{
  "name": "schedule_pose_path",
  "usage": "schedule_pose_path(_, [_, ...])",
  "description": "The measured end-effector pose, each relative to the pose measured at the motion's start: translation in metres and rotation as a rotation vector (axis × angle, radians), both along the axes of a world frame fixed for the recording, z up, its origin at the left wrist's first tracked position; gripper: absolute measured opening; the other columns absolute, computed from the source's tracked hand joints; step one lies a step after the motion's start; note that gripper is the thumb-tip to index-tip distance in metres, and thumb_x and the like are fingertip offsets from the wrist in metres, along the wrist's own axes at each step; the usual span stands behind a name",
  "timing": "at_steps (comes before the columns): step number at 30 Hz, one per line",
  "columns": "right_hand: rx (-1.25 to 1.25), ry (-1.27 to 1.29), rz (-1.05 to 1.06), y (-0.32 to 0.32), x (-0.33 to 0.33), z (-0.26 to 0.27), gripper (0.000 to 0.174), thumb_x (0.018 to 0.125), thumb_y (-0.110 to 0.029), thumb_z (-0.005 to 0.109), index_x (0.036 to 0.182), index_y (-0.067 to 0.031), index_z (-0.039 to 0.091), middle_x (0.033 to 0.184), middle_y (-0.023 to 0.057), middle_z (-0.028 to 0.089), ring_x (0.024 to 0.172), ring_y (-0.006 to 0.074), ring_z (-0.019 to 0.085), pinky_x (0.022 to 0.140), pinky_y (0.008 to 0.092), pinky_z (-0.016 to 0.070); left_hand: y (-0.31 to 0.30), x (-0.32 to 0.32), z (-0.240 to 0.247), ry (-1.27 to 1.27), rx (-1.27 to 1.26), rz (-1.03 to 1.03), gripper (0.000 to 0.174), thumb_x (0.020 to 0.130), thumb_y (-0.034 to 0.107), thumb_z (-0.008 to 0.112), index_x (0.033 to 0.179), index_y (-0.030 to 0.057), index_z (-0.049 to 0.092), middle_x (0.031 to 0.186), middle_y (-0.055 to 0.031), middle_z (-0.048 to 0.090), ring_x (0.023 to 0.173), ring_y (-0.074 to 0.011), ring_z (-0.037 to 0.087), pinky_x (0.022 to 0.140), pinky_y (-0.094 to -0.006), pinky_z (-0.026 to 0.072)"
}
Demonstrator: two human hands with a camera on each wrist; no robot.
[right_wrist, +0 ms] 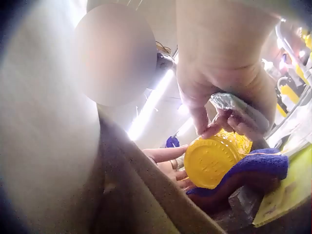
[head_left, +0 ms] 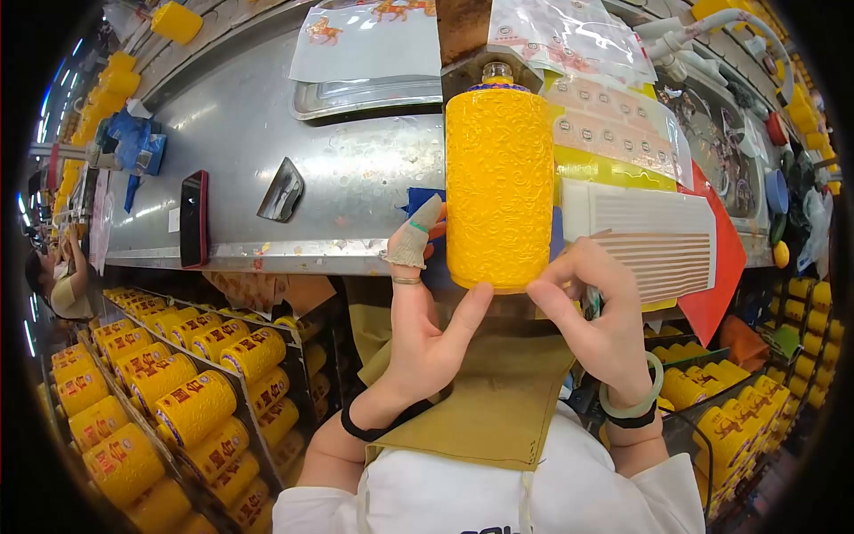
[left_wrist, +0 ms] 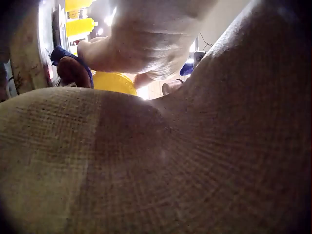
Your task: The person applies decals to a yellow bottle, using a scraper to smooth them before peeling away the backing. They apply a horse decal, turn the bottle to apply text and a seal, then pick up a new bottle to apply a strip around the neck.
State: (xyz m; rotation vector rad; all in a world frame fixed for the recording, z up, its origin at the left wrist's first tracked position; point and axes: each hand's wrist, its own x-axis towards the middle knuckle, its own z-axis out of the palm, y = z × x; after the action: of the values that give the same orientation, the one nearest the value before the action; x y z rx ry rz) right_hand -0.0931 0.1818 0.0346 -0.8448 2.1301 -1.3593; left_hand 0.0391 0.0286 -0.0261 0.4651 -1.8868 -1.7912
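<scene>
A yellow embossed bottle (head_left: 498, 187) with a clear glass neck lies on its side, neck pointing away, on a blue cloth pad (right_wrist: 268, 165). My left hand (head_left: 422, 334) holds it from the left, thumb at the base edge and fingers along the side; a pale fabric cot covers one finger. At the lower right of the base, the thumb and forefinger of my right hand (head_left: 605, 325) touch the edge. Its other fingers curl round a crumpled pale wad (right_wrist: 239, 107), seen in the right wrist view. In the left wrist view the yellow base (left_wrist: 114, 83) is partly hidden.
Sheets of printed decals (head_left: 614, 120) and a striped white stack (head_left: 654, 227) lie to the right. A phone (head_left: 194, 218), a dark curved piece (head_left: 282, 190) and a metal tray (head_left: 356, 100) are on the metal table (head_left: 231, 125). Racks of yellow bottles (head_left: 196, 409) stand on both sides below.
</scene>
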Motion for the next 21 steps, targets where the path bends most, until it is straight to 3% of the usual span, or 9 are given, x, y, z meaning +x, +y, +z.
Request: schedule_pose_path(21, [-0.012,-0.126,0.005,0.0013,-0.0022,-0.001,0.012,0.09,-0.007,0.075,0.086,0.0015,0.067,0.079,0.0053,0.059,0.071,0.0144,0.052,0.066,0.0291,0.0421,0.0006,0.0001,-0.0038,0.039,0.038,-0.001,0.076,0.094,0.007,0.071,0.159,-0.0001,0.031,0.149,-0.0138,0.04,0.14,-0.0243,0.038,0.119,-0.0401,0.0231])
